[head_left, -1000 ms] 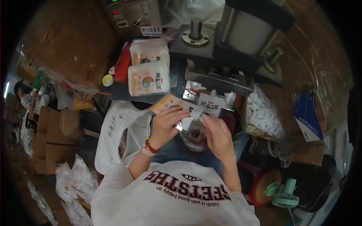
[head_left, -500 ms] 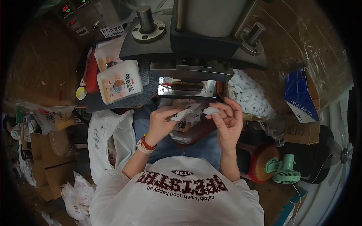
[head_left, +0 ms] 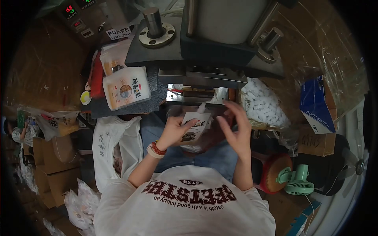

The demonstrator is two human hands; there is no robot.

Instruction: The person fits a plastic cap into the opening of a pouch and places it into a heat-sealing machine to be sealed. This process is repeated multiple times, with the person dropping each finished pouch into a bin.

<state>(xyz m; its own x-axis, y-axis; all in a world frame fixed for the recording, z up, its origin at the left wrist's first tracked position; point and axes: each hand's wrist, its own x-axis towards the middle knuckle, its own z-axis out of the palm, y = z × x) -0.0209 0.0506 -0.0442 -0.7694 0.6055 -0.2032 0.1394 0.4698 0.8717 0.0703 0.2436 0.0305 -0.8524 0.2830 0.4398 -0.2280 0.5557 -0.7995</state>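
Observation:
My left hand grips a white printed spout pouch, its thumb pressed on the pouch front. A small white plastic spout sticks up at the pouch's top edge, just in front of the metal jaws of the sealing machine. To the right of the pouch, my right hand is open, thumb and fingers apart, with nothing in it. Clear plastic with more printed pouches lies below the hands, over the lap, partly hidden by the held pouch.
A heap of small white spouts fills a bag right of the machine. Stacked printed pouches lie on a dark mat at left. A blue foot-switch box and a green fan stand at right; a white bag hangs at left.
The white spout has gone from my right hand's fingers to the top of the pouch. My right hand has opened. The pouch now stands more upright, its printed face showing.

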